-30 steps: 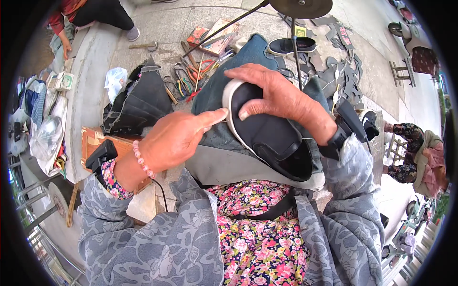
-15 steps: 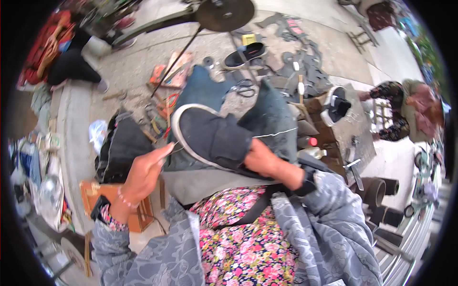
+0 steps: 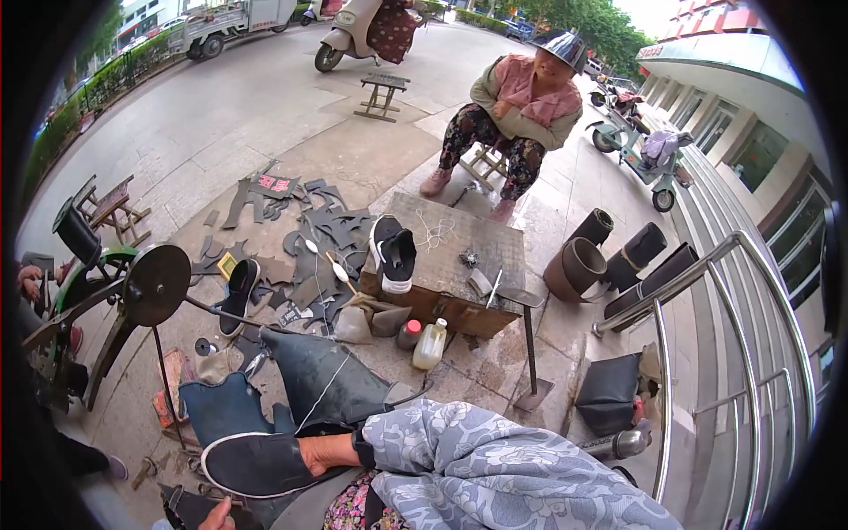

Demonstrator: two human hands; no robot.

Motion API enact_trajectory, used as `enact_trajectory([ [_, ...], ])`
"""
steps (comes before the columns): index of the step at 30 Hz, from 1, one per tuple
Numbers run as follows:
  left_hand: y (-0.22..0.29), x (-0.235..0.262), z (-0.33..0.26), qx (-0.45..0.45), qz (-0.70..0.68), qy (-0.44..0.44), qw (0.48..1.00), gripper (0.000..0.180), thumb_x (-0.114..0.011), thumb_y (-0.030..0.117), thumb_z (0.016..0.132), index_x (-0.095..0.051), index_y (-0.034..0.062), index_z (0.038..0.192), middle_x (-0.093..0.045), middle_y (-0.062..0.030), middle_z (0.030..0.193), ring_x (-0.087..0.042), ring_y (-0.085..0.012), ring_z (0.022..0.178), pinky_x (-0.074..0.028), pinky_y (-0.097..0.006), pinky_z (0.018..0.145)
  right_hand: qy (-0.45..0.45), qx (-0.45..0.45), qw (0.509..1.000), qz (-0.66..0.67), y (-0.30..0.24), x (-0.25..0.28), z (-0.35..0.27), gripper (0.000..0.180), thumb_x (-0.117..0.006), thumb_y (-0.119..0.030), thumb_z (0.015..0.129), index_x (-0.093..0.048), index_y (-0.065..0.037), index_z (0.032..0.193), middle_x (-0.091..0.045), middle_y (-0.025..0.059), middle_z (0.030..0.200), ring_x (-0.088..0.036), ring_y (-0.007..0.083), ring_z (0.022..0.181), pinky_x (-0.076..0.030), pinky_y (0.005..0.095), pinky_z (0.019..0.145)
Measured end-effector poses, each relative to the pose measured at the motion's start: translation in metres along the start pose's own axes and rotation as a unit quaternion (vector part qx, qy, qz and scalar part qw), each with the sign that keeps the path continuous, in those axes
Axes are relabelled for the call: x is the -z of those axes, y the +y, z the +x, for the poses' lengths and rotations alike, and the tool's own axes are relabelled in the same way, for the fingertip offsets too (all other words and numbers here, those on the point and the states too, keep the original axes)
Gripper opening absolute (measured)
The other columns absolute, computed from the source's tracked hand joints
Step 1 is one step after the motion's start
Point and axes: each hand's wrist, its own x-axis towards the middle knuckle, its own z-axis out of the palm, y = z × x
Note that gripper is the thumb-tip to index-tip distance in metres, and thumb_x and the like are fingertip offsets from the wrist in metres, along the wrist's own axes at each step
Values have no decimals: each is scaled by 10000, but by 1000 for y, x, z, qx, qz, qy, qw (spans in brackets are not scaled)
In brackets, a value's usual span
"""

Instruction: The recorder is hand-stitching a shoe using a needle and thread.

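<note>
My right hand [image 3: 327, 455] is pushed into the opening of a black slip-on shoe [image 3: 256, 465] with a white sole edge, and its fingers are hidden inside. The shoe lies over my lap, toe to the left. A white thread [image 3: 323, 393] runs up from near the shoe across a dark apron-like cloth [image 3: 322, 375]. Below the toe, at the lower edge, only the fingers of my left hand [image 3: 218, 515] show. They look pressed together; whatever they pinch is too small to make out.
A wooden box [image 3: 450, 256] ahead carries a black-and-white sneaker [image 3: 391, 254]. Beside it stand a bottle [image 3: 430, 344] and a red-capped jar [image 3: 409, 334]. Dark scraps [image 3: 327, 221] litter the pavement. A machine with a wheel [image 3: 156, 284] is at left, metal railings [image 3: 662, 389] right. A person [image 3: 521, 115] sits beyond.
The view has swung up and to the right, bringing the street and seated person in. The shoe and both hands now appear lower, with my left hand mostly out of the picture.
</note>
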Motion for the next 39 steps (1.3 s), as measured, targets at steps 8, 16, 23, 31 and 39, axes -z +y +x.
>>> enact_trajectory([
  [8, 9, 5, 4, 9, -28, -20, 999, 373, -482, 218, 1014, -598, -3, 1291, -601, -67, 775, -423, -115, 561, -387, -280, 531, -1, 14, 1000, -28, -5, 9, 10, 183, -676, -101, 854, -707, -2, 1006, -729, 138, 974, -706, 247, 815, -566, 342, 770],
  [16, 8, -14, -9, 60, 19, 17, 998, 387, -458, 207, 1016, -575, 12, 1329, -684, -129, 968, -536, -174, 620, -445, -311, 582, 4, 14, 999, -44, -7, 12, 10, 184, -662, -110, 863, -699, -1, 1007, -720, 153, 976, -699, 259, 826, -555, 353, 768],
  [23, 34, -14, -10, 13, 10, 35, 999, 375, -440, 139, 1003, -564, -51, 1302, -633, -239, 1237, -621, -343, 1101, -457, -375, 953, 9, 11, 996, -84, -8, 12, 10, 185, -650, -117, 871, -692, 0, 1008, -712, 167, 978, -694, 269, 835, -546, 362, 767],
  [31, 12, -14, 2, 10, 16, 39, 999, 342, -493, 141, 978, -615, -55, 1232, -667, -166, 895, -609, -236, 755, -479, -343, 694, 14, 14, 996, -92, -7, 18, 7, 188, -635, -126, 880, -684, 0, 1010, -703, 182, 980, -687, 281, 846, -535, 373, 765],
  [39, 19, -20, 22, -12, 24, 74, 997, 298, -515, 118, 962, -644, -42, 1178, -618, -105, 742, -511, -168, 576, -424, -320, 546, 31, 27, 989, -142, -10, 7, -3, 191, -621, -135, 888, -676, 1, 1011, -694, 197, 982, -681, 292, 857, -525, 384, 763],
])
